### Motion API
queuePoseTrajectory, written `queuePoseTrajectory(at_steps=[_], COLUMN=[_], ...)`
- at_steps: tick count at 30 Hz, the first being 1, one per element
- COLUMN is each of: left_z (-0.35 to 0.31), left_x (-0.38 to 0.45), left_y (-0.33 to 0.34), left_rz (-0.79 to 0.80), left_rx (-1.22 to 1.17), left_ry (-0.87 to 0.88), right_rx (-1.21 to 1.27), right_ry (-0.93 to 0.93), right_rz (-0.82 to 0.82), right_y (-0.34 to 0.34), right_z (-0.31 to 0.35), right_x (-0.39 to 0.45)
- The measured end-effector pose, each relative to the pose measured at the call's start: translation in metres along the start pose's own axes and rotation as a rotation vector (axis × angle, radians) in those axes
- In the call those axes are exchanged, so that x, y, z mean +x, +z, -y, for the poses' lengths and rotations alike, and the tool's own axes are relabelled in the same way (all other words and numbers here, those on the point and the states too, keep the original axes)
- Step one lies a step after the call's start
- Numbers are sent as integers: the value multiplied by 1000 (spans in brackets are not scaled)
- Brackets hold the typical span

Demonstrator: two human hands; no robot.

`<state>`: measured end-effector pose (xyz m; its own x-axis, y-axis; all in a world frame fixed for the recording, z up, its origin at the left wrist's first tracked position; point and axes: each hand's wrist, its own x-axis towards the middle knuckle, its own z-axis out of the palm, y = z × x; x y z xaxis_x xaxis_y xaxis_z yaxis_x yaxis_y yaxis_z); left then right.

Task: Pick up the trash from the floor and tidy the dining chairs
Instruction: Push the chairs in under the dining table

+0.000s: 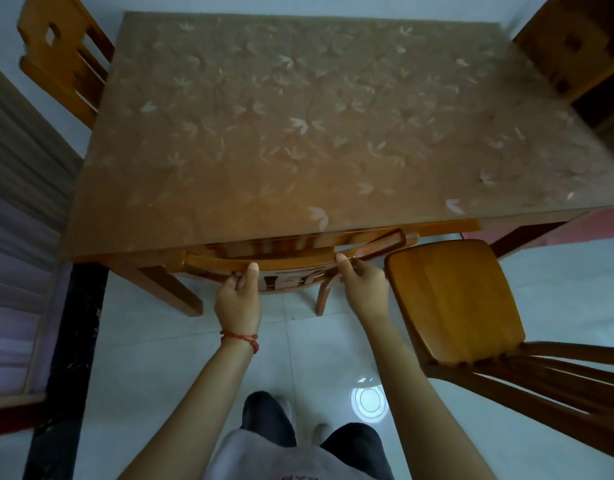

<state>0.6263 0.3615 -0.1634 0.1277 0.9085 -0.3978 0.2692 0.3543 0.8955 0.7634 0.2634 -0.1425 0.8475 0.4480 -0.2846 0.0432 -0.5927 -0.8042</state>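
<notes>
A: Four wooden dining chairs in view. Status on the one at 6 o'clock of the table?

B: Tucked chair [291, 256] sits under the near edge of the dining table [298, 133]; only its curved top rail and some back slats show. Glossy orange-brown wood, same finish as the rest.

A: Hands?

B: Left hand [238, 299] grips the top rail, thumb up on the near face, fingers curled behind. Red string bracelet [241, 339] on that wrist. Right hand [362, 289] pinches the rail further right, thumb tip on top, other fingers curled underneath.

A: Other chairs?

B: Pulled-out chair [454, 299] at 4 o'clock, clear of the table, bare seat facing up, backrest slats running off toward the lower right. Its seat edge is just beside the right hand. Far-left chair [66, 57] at 11 o'clock, against the table corner. Far-right chair [572, 46] at 1 o'clock, blurred.

A: Table surface?

B: Translucent cover with pale leaf print over brown.

A: Trash?

B: Cannot tell. White tile floor [160, 358] shows a round light reflection [369, 400] at 5 o'clock.
</notes>
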Motion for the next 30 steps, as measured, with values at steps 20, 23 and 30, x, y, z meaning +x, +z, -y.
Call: queuePoseTrajectory(at_steps=[20, 23, 30], left_z=[18, 28, 49], left_x=[-91, -118, -204], left_y=[57, 73, 94], left_rz=[775, 888, 1093], left_rx=[705, 832, 973], left_ry=[759, 933, 1260], right_rx=[-238, -223, -234], right_ry=[198, 256, 326], right_rz=[-300, -369, -566], right_y=[-85, -103, -146], right_z=[-125, -147, -201], right_x=[-133, -161, -243])
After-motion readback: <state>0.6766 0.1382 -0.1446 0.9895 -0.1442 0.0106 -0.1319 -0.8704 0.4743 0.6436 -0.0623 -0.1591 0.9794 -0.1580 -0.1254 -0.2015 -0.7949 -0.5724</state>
